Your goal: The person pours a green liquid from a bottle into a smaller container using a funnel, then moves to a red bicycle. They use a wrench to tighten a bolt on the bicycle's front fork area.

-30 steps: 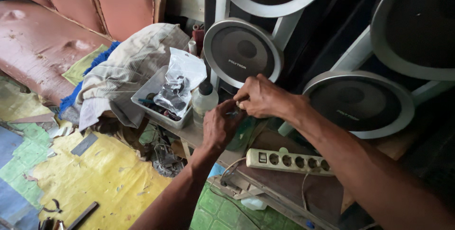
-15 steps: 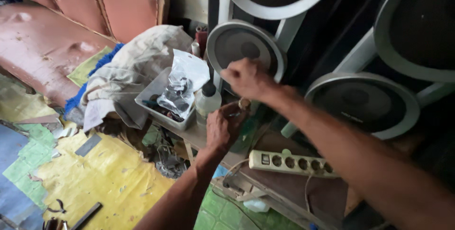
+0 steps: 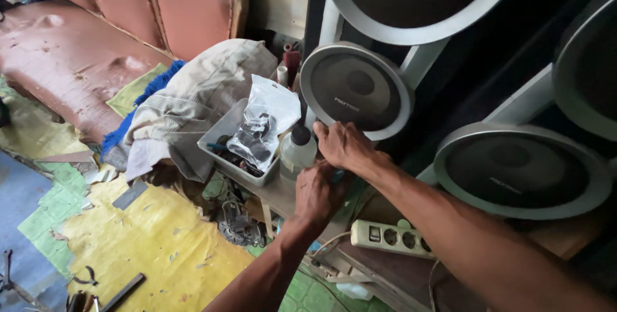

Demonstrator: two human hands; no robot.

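A small clear bottle (image 3: 297, 152) with a black pointed cap stands on a low shelf in front of a round grey speaker (image 3: 357, 90). My right hand (image 3: 345, 146) rests just right of the bottle, its thumb by the bottle's neck. Below it, my left hand (image 3: 318, 193) has curled fingers against the bottle's lower side. A bit of teal (image 3: 338, 174) shows between the two hands. What either hand grips is hidden by the fingers.
Left of the bottle, a grey tray (image 3: 215, 148) holds a clear bag of dark parts (image 3: 260, 129). A crumpled cloth (image 3: 193, 97) lies beside it. A white power strip (image 3: 392, 238) lies lower right. Larger speakers (image 3: 520, 170) stand at right; tools (image 3: 122, 291) lie on yellow flooring.
Both hands have come closer to the bottle. My right hand dropped from above it to beside its neck, and the view shifted slightly.
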